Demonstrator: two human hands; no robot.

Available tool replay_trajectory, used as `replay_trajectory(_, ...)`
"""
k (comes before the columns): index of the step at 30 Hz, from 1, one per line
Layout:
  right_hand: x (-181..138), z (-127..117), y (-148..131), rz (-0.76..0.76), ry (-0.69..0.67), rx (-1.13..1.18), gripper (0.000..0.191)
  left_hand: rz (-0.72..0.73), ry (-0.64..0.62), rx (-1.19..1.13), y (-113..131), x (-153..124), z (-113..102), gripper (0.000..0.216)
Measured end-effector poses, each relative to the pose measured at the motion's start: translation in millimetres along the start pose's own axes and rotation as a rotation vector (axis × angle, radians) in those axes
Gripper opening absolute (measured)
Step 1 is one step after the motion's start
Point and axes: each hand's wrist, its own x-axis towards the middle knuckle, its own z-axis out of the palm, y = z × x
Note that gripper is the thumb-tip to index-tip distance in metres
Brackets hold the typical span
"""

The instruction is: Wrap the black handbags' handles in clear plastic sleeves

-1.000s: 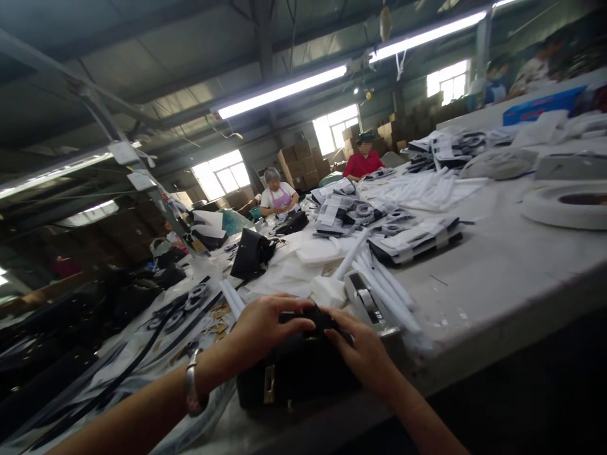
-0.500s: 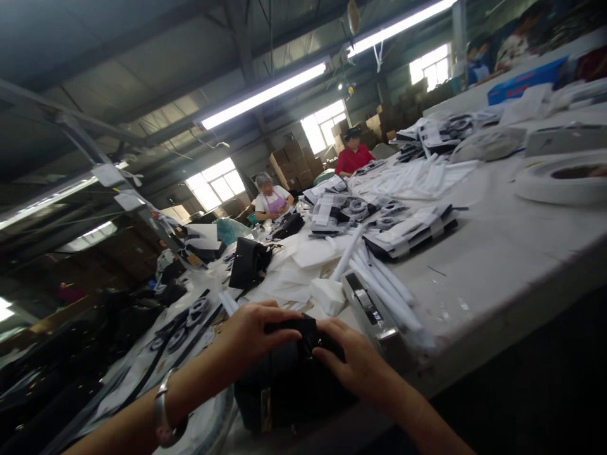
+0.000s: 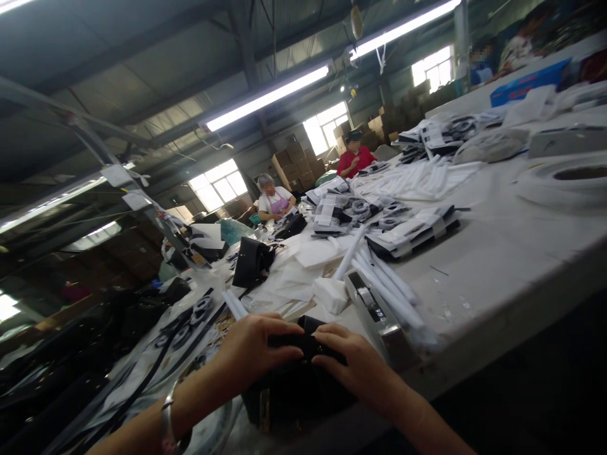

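Note:
A black handbag point(image 3: 298, 395) stands at the near edge of the table, with a gold-coloured metal piece low on its left side. My left hand point(image 3: 258, 344) pinches the black top part of the bag between thumb and fingers. From the other side my right hand point(image 3: 348, 357) grips the same part, its thumb and fingertips close to the left ones. A small shiny stud shows by the right fingertips. The bag's lower part is dark and hard to make out. Just beyond the right hand stands a tape dispenser point(image 3: 374, 309).
White rolled tubes point(image 3: 386, 278) and a white foam block point(image 3: 331, 294) lie behind the bag. Another black bag point(image 3: 251, 260) stands farther left. Bundled straps point(image 3: 412, 230) and a large white roll point(image 3: 564, 183) are to the right. Two people sit across the table; others are at upper right.
My hands stay on the bag's top; the right fingers have shifted slightly over it. The view has moved a little. The person in red has raised a hand.

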Motion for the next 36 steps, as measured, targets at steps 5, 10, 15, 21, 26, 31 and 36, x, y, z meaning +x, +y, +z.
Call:
replay_trajectory(5, 11.8, -3.0, 0.2, -0.065, -0.039, -0.146, 0.017, 0.036, 0.073, -0.059, -3.7, -3.4, 4.1, 0.031)
replay_trajectory(10, 11.1, 2.6, 7.2, -0.026, 0.049, -0.159, 0.015, 0.007, 0.085, -0.117, -3.9, -4.8, 15.3, 0.031)
replay_trajectory(15, -0.6, 13.3, 7.6, 0.041, 0.114, -0.135, 0.013, -0.038, 0.122, -0.068, -3.1, -4.4, 23.9, 0.031)
replay_trajectory(21, -8.4, 9.8, 1.2, -0.011, 0.035, -0.035, 0.028, -0.050, 0.084, -0.052, -3.6, -7.4, 21.0, 0.032)
replay_trajectory(26, -10.9, 5.0, -2.2, -0.019, 0.015, -0.018, 0.034, -0.075, 0.055, 0.036, 3.3, -6.1, 19.2, 0.033)
replay_trajectory(31, -12.1, 16.2, 1.2, -0.012, 0.130, -0.068, 0.032, -0.063, -0.025, 0.216, 19.4, 0.4, 9.2, 0.035)
replay_trajectory(36, -17.0, 31.4, 12.3, -0.033, 0.254, -0.101, 0.032, -0.054, -0.065, 0.341, 32.0, 6.4, 6.1, 0.031)
